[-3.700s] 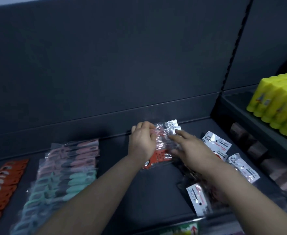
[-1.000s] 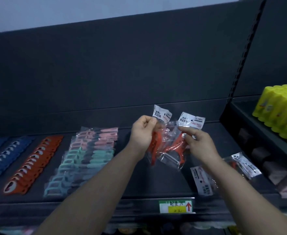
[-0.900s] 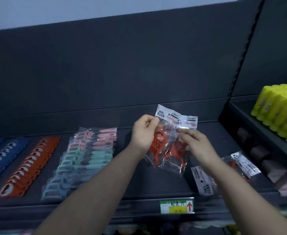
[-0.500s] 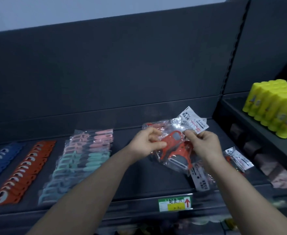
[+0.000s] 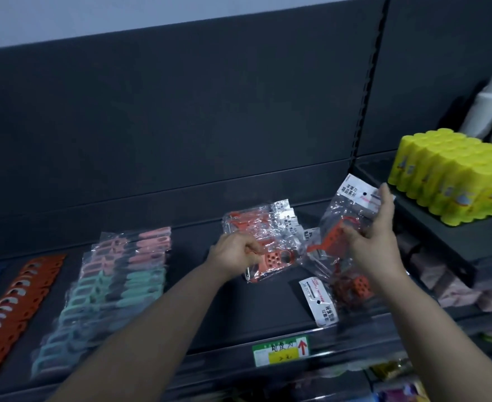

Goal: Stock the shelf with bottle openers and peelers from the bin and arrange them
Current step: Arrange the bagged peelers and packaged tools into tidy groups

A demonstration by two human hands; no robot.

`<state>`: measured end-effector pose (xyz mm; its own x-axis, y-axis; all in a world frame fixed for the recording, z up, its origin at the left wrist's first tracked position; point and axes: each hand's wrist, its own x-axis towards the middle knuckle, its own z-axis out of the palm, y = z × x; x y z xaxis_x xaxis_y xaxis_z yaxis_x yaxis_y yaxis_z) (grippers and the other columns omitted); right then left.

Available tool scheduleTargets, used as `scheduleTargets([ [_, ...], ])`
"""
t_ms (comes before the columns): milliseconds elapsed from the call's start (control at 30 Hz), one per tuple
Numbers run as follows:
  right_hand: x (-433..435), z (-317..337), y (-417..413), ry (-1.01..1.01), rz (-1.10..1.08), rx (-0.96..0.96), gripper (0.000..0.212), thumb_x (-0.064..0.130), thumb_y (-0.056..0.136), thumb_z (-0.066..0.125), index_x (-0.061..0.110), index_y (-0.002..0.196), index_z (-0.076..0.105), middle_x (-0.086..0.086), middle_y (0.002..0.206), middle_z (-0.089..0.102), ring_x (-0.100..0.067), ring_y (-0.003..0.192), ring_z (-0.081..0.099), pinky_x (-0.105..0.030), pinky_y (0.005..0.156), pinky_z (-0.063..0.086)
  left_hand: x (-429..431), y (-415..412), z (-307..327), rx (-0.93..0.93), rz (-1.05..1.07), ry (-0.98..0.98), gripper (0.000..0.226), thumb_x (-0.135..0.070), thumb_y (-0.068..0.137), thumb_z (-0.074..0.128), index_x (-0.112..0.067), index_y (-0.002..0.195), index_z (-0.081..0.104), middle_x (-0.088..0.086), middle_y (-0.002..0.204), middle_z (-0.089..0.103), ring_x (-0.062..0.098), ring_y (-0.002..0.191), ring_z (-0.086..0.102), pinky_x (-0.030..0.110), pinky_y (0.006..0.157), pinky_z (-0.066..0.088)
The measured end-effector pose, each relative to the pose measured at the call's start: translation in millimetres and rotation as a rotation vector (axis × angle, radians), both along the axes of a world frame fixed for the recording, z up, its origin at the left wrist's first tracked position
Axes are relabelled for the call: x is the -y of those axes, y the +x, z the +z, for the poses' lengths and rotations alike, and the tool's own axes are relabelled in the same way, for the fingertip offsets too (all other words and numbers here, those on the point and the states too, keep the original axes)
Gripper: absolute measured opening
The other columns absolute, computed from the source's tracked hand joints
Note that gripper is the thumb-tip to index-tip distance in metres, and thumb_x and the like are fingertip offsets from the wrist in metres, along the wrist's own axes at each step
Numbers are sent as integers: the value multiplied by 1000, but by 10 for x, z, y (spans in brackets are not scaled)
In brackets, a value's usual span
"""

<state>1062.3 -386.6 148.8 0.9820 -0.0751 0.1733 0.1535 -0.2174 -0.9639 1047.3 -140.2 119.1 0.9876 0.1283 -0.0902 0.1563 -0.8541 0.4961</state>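
- While we stand facing a dark shelf (image 5: 268, 310), our left hand (image 5: 234, 253) curls its fingers round the near left edge of a stack of bagged orange peelers (image 5: 263, 236) lying flat on it.
- Our right hand (image 5: 375, 245) holds a single bagged peeler (image 5: 330, 236) raised just right of that stack, thumb on the bag's front, fingers behind it reaching up to its white header card.
- That peeler's long axis runs steeply upward, card at the top; the stack's bags lie flat with their cards toward the right.
- The right hand is nearer the stack's top, so we judge the coming move is to tip the raised bag down and leftward onto it.
- A loose bagged peeler (image 5: 352, 288) lies at the shelf front below the right hand; rows of pink and teal peelers (image 5: 122, 274) and orange bottle openers (image 5: 9, 297) lie to the left.
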Motion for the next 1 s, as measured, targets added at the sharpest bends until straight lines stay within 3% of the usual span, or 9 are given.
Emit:
scheduleTargets([
  [100,27,16,16,122,10,-41,101,-7,87,60,43,149,-2,24,110,54,-3,86,66,-34,78,55,65,28,-45,51,27,132,30,-43,76,75,-35,103,63,-12,110,60,15,110,53,43,97,44],
  [233,-45,6,20,194,10,-157,92,-7,88,60,34,151,6,3,114,59,-5,66,64,-30,62,56,117,21,-26,151,108,139,48,-48,77,73,-28,118,57,-7,119,54,17,114,48,42,98,43],
  [333,-134,-55,43,262,24,-193,86,-8,88,59,33,149,14,-9,119,60,-15,78,63,-36,67,56,256,-64,163,269,115,-325,26,-41,87,66,-22,105,67,-4,100,67,11,94,62,32,86,51],
  [400,-215,-69,36,248,28,-183,87,-5,88,60,37,148,12,-8,119,59,-20,80,65,-38,66,57,400,-159,290,171,56,-643,19,-32,91,63,-16,98,70,4,94,72,12,85,65,31,81,53],
  [533,-409,-106,31,218,99,-156,83,3,90,60,32,150,9,-3,103,65,-19,78,68,-38,71,58,504,-298,298,37,-12,-818,15,-9,88,68,-7,102,65,10,89,71,12,71,67,22,69,54],
  [633,-435,-125,60,198,130,-153,70,15,93,58,31,148,18,-2,96,70,-29,93,68,-49,90,52,334,-293,260,86,79,-756,15,-6,88,66,-6,103,66,19,97,71,22,80,65,36,81,53],
  [733,-267,-86,31,-144,73,-37,63,17,92,58,24,146,27,6,102,67,-20,97,64,-33,86,47,77,-295,213,126,99,-572,10,-18,82,71,-13,91,70,9,88,73,24,80,67,41,85,54],
  [867,-18,-185,-79,-618,51,163,44,7,85,58,24,125,55,-1,113,62,-24,104,61,-41,85,51,-10,-304,56,93,86,-271,13,-32,78,71,-24,88,72,-6,88,70,20,91,65,43,87,53],
  [1000,165,-311,-199,-828,72,185,28,10,82,61,28,101,70,4,99,63,-22,98,58,-36,73,52,202,-227,18,92,64,-15,17,-37,85,67,-30,101,71,-6,108,62,20,115,47,42,100,41],
])
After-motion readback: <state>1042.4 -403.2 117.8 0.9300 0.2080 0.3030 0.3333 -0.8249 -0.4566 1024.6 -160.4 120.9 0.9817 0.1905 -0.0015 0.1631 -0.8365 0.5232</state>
